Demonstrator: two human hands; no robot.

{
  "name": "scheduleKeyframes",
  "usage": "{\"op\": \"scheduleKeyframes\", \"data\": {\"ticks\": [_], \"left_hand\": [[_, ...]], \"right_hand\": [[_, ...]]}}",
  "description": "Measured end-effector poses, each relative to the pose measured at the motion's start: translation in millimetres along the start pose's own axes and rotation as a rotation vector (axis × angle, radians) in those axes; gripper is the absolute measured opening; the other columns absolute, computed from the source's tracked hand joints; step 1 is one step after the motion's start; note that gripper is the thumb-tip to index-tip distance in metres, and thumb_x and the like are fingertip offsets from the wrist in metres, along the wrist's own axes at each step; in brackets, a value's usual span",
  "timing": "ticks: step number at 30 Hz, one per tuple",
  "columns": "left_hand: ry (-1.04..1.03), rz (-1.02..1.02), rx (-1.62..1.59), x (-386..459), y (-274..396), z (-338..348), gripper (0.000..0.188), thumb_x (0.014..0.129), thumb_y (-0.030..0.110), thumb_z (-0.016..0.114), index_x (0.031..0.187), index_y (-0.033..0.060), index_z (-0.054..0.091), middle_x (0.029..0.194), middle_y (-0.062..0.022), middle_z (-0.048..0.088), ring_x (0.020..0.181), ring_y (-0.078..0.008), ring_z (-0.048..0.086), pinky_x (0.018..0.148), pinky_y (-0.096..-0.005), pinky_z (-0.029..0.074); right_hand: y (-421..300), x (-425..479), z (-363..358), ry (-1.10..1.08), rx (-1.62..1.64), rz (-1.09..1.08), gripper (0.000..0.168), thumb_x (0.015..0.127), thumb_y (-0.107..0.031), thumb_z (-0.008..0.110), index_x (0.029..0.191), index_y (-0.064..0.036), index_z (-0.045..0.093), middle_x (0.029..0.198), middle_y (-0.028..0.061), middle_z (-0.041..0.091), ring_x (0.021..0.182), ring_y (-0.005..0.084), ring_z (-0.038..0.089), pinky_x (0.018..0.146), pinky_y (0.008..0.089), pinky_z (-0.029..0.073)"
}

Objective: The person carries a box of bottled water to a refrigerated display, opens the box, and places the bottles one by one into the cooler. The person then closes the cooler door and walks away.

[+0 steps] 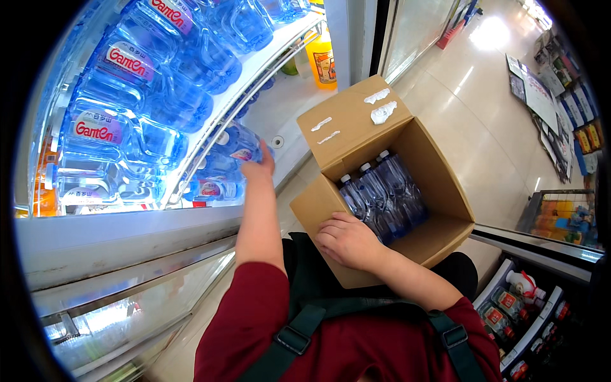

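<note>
My left hand [260, 164] reaches into the cooler and touches the base end of a blue-tinted water bottle [243, 139] lying on its side below the wire-edged shelf; whether the fingers grip it is unclear. More such bottles lie beside it, one with a pink label [210, 190] towards me. My right hand [351, 238] rests over the near flap of an open cardboard box [444, 176], fingers bent on the flap's edge. Inside the box, several clear water bottles [377, 191] with white caps lean side by side along the left part.
Large water jugs [129, 62] fill the lit upper shelf [286, 38]. An orange drink bottle [322, 59] stands at the cooler's back. Glass doors stand on both sides. Newspapers or flyers [544, 105] lie on the right floor, with a bottle rack [530, 329] at lower right.
</note>
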State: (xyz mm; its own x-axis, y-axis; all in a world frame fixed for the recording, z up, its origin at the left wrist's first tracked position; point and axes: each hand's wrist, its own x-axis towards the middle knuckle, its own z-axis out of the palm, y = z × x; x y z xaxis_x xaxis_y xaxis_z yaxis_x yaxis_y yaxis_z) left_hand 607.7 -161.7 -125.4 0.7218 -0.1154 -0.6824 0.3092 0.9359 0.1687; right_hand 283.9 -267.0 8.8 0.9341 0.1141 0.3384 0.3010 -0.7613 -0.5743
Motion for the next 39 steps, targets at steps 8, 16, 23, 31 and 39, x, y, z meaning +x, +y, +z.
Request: {"op": "scheduleKeyframes", "data": {"ticks": [8,16,23,31,39], "left_hand": [[-0.977,1.079,3.525,-24,-53,8,0.052,0.085,0.029,0.059,0.131,0.0077,0.049,0.139,-0.0145,0.044,0.134,-0.0402,0.030,0.108,-0.0531,0.022],[0.554,-0.197,4.344,-11,-59,66,0.050,0.089,0.032,0.054,0.133,0.0106,0.050,0.145,-0.0041,0.038,0.136,-0.0408,0.025,0.105,-0.0657,0.014],[0.124,0.063,4.301,19,-46,53,0.054,0.082,0.029,0.063,0.132,0.0128,0.052,0.142,-0.0067,0.042,0.132,-0.0375,0.035,0.100,-0.0663,0.025],[-0.090,-0.066,4.168,-12,-59,83,0.051,0.081,0.028,0.066,0.128,0.0140,0.056,0.137,-0.0064,0.049,0.128,-0.0327,0.043,0.100,-0.0623,0.029],[-0.075,0.811,4.285,-2,-40,32,0.046,0.090,0.025,0.049,0.134,0.0104,0.050,0.141,-0.0115,0.043,0.133,-0.0353,0.035,0.107,-0.0591,0.018]], "right_hand": [[2,-1,8,-0.024,0.003,-0.039,0.010,0.076,-0.017,0.060,0.078,-0.008,0.059,0.081,0.0065,0.063,0.088,0.0219,0.060,0.095,0.0356,0.041],[6,-10,9,0.049,-0.026,-0.039,0.007,0.074,-0.014,0.054,0.072,-0.008,0.056,0.077,0.0063,0.061,0.084,0.0212,0.059,0.091,0.0325,0.042],[10,-10,8,-0.039,0.001,-0.004,0.010,0.078,-0.018,0.060,0.078,-0.008,0.060,0.082,0.0067,0.063,0.090,0.0216,0.061,0.094,0.0351,0.041],[11,-12,7,0.020,0.012,-0.037,0.009,0.074,-0.015,0.058,0.077,-0.007,0.059,0.081,0.0067,0.063,0.087,0.0219,0.061,0.093,0.0350,0.042],[15,-9,5,-0.027,0.076,-0.033,0.007,0.075,-0.014,0.060,0.078,-0.007,0.059,0.081,0.0071,0.062,0.086,0.0222,0.060,0.091,0.0350,0.044]]}}
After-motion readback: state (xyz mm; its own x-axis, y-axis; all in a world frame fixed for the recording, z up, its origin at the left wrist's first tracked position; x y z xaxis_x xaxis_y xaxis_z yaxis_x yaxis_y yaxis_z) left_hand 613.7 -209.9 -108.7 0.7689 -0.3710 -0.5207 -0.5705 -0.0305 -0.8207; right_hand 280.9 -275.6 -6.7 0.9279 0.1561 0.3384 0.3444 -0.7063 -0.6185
